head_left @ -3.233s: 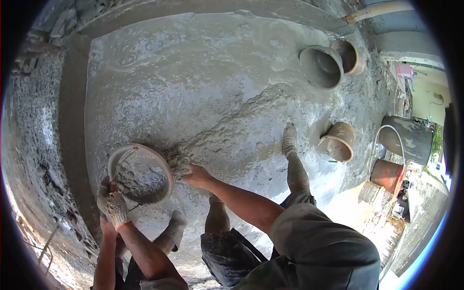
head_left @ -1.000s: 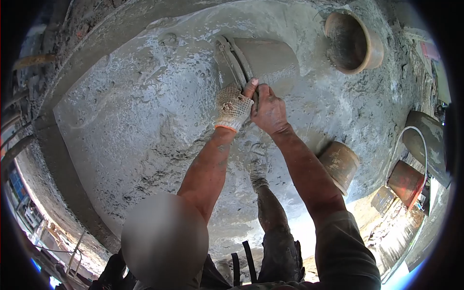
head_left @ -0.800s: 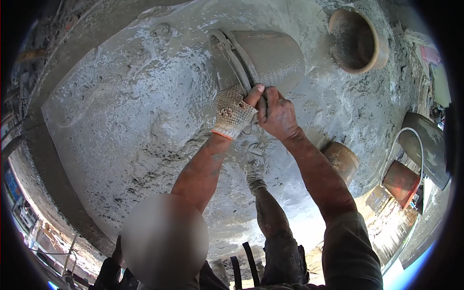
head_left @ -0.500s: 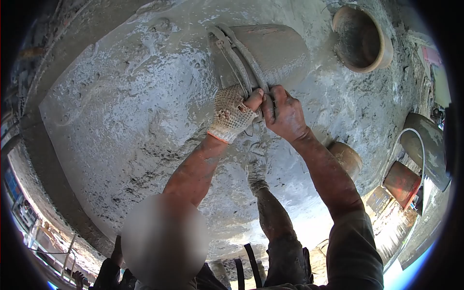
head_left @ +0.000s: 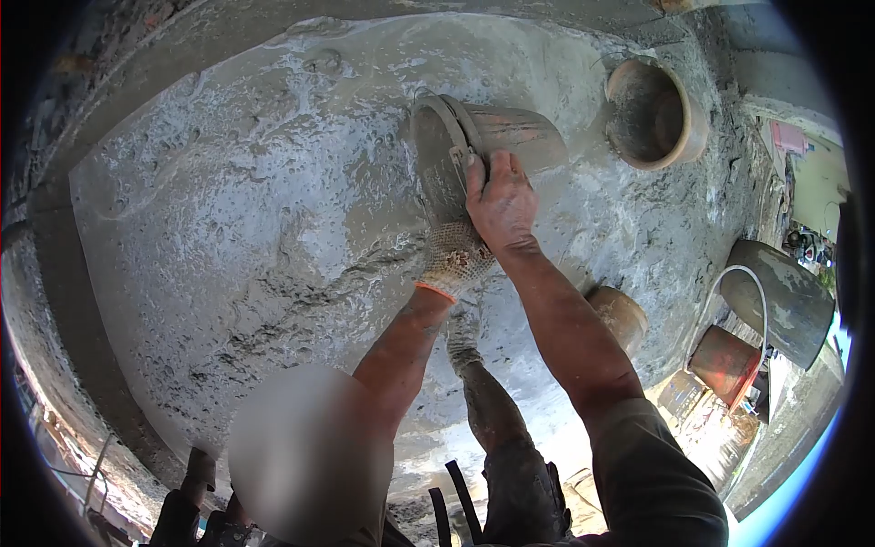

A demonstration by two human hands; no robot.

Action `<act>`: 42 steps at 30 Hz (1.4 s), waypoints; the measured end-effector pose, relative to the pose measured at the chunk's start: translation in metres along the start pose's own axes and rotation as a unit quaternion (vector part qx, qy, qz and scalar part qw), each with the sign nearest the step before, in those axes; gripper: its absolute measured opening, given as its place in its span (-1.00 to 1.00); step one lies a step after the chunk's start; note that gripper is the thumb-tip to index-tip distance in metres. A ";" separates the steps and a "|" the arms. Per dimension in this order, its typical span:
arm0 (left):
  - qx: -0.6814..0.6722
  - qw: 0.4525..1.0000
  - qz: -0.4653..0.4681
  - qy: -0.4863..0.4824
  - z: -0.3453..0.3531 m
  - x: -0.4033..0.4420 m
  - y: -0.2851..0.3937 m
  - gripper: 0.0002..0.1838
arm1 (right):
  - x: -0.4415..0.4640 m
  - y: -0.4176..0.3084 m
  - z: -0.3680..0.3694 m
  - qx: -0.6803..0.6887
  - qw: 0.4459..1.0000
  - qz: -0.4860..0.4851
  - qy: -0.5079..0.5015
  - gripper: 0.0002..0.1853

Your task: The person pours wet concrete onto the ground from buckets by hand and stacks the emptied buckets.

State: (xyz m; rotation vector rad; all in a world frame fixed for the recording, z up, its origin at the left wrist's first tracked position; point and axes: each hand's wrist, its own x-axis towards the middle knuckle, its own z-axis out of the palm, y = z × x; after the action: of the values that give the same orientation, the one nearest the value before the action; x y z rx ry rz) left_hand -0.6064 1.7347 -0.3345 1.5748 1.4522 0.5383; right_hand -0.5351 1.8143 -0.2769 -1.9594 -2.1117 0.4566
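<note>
A cement-coated bucket (head_left: 515,134) lies tipped on its side in wet grey cement (head_left: 283,182), its mouth facing left. My right hand (head_left: 503,202) is bare and smeared with cement, closed over the near side of the bucket's rim, thumb at the edge. Just below it, my left hand (head_left: 458,255), in a dirty knitted glove with an orange cuff, is at the lowest part of the rim. Most of its fingers are hidden behind the rim and my right hand. A thin wire handle shows at the mouth.
Another bucket (head_left: 694,128) lies tilted at the upper right, and a smaller tan container (head_left: 622,314) sits in the cement below it. A reddish bucket (head_left: 725,366) and a large grey drum (head_left: 784,301) stand at the right. A raised edge (head_left: 77,273) borders the left side.
The bucket has turned so that more of its mouth shows. My right hand has shifted up along the rim, and my left hand is lower against it. The whole view has shifted slightly.
</note>
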 end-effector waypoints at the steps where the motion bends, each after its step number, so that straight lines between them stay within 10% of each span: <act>1: -0.065 0.996 0.023 0.051 -0.003 0.001 0.000 -0.68 | 0.007 -0.005 0.014 -0.022 0.999 0.022 0.015 -0.64; 4: -0.254 0.963 0.033 0.083 -0.021 -0.009 -0.007 -0.68 | 0.013 -0.007 0.033 -0.050 0.998 0.044 0.018 -0.63; 7: -0.058 0.998 -0.018 0.026 -0.034 -0.015 -0.029 -0.74 | 0.019 -0.010 0.044 -0.075 0.996 0.037 0.002 -0.63; 14: -0.172 0.981 -0.022 -0.086 -0.061 -0.028 -0.052 -0.69 | -0.005 -0.001 0.040 -0.070 0.997 0.021 0.019 -0.61; 27: 0.092 0.993 0.070 0.006 -0.075 -0.094 -0.087 -0.75 | -0.068 0.025 0.007 -0.008 0.992 0.107 0.062 -0.61; 33: -0.106 0.979 -0.173 0.019 -0.162 -0.125 -0.059 -0.73 | 0.036 0.090 -0.067 -0.235 0.970 0.030 0.055 -0.57; 39: -0.222 0.940 -0.248 0.072 -0.147 -0.119 -0.060 -0.68 | 0.030 0.176 -0.170 -0.273 0.907 0.288 0.141 -0.50; 42: -0.392 0.897 -0.171 0.111 -0.084 -0.091 -0.105 -0.59 | -0.010 0.073 -0.133 -0.234 0.955 -0.011 0.184 -0.44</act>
State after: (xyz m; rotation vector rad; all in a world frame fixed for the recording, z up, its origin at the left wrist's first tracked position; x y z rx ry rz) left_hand -0.7513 1.6658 -0.3563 0.6212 1.3773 0.9622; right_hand -0.4177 1.8184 -0.1808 -2.0409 -2.1150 -0.4289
